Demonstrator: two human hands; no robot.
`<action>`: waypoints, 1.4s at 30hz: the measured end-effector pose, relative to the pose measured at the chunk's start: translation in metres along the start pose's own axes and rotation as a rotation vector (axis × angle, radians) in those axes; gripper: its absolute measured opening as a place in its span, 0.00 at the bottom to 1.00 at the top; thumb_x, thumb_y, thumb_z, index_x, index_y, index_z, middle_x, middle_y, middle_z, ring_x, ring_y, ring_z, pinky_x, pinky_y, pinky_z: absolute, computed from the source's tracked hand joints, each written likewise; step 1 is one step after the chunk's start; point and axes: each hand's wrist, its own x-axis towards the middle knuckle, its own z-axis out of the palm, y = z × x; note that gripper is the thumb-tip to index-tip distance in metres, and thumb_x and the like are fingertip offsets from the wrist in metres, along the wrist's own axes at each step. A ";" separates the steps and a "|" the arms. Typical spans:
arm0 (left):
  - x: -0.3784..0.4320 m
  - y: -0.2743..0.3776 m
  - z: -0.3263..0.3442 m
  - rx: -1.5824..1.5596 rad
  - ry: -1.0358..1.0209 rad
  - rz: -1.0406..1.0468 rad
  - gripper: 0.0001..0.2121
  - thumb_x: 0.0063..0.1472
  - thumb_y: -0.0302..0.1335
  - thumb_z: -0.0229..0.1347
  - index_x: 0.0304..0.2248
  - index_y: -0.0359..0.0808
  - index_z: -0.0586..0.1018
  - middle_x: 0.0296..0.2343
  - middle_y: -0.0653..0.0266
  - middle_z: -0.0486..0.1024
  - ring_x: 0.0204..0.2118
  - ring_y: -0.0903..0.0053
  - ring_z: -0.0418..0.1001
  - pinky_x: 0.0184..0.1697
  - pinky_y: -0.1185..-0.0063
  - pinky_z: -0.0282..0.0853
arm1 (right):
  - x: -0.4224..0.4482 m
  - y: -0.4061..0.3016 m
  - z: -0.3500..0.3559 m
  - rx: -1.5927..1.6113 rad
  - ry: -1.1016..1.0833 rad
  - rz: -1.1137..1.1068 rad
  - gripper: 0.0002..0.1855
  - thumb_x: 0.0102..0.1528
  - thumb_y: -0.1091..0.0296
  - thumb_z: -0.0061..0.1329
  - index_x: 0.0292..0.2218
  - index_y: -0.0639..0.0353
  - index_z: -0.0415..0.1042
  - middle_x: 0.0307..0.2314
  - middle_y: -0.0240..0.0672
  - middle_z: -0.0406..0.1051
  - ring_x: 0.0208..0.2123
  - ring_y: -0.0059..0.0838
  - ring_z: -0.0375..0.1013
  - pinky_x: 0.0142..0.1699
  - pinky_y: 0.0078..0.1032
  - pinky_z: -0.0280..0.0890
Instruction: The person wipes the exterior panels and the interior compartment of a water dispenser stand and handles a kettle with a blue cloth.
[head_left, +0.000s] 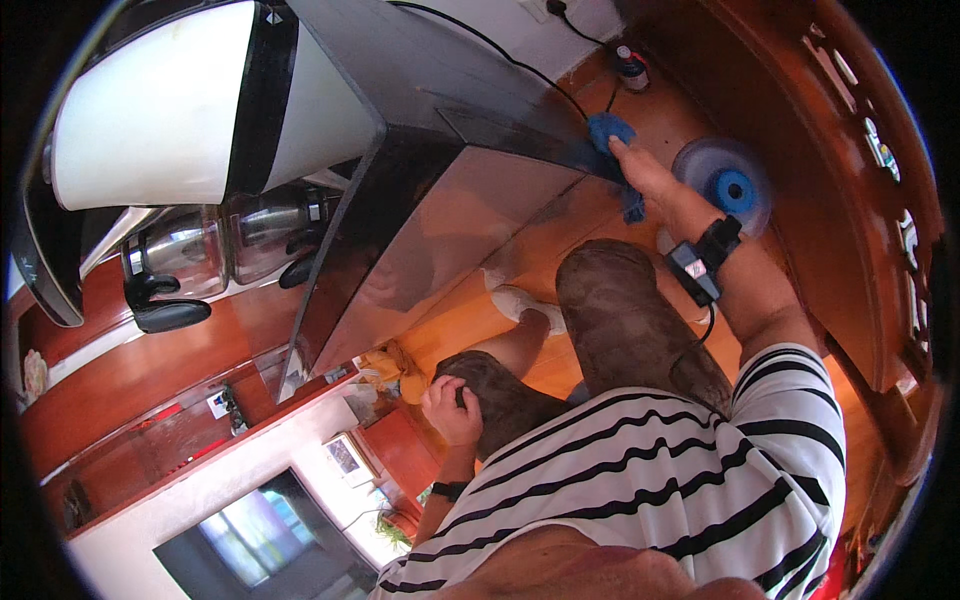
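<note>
In my right hand (637, 165) is a bunched blue cloth (609, 129), pressed against the lower side edge of a glossy dark appliance cabinet (450, 217). One end of the cloth hangs below the hand. The cabinet looks like a water dispenser, with a white curved upper part (157, 105) and two glass kettles (184, 251) with black handles. My left hand (452, 411) rests on my left knee with its fingers curled, and no object shows in it. Beside my right wrist stands a clear round container with a blue centre (731, 191), probably a water jug.
A small labelled bottle (632, 69) stands on the wooden floor by the wall. Black power cords (517, 64) run behind the cabinet. Carved wooden furniture (817, 187) lines the right side. A television (262, 540) and a wooden shelf unit (187, 442) are at lower left.
</note>
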 end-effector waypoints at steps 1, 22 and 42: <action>0.001 0.001 0.000 0.003 0.008 -0.001 0.07 0.49 0.26 0.55 0.30 0.38 0.77 0.35 0.60 0.73 0.40 0.60 0.68 0.45 0.66 0.61 | -0.011 -0.011 0.008 0.045 0.024 -0.073 0.35 0.63 0.44 0.36 0.58 0.67 0.57 0.54 0.41 0.60 0.54 0.35 0.59 0.58 0.33 0.54; -0.005 0.002 0.003 -0.024 0.024 0.006 0.07 0.51 0.25 0.54 0.31 0.36 0.77 0.36 0.57 0.73 0.42 0.59 0.67 0.48 0.66 0.61 | -0.119 -0.041 -0.027 -0.104 -0.095 -0.150 0.23 0.57 0.51 0.47 0.45 0.61 0.72 0.36 0.36 0.74 0.38 0.29 0.73 0.43 0.32 0.68; -0.023 -0.007 0.008 -0.074 0.125 -0.011 0.07 0.50 0.27 0.55 0.31 0.38 0.78 0.39 0.64 0.73 0.45 0.59 0.66 0.49 0.65 0.60 | -0.135 -0.039 -0.083 -1.530 0.530 -0.044 0.41 0.49 0.41 0.53 0.55 0.61 0.61 0.41 0.51 0.74 0.44 0.48 0.74 0.48 0.40 0.69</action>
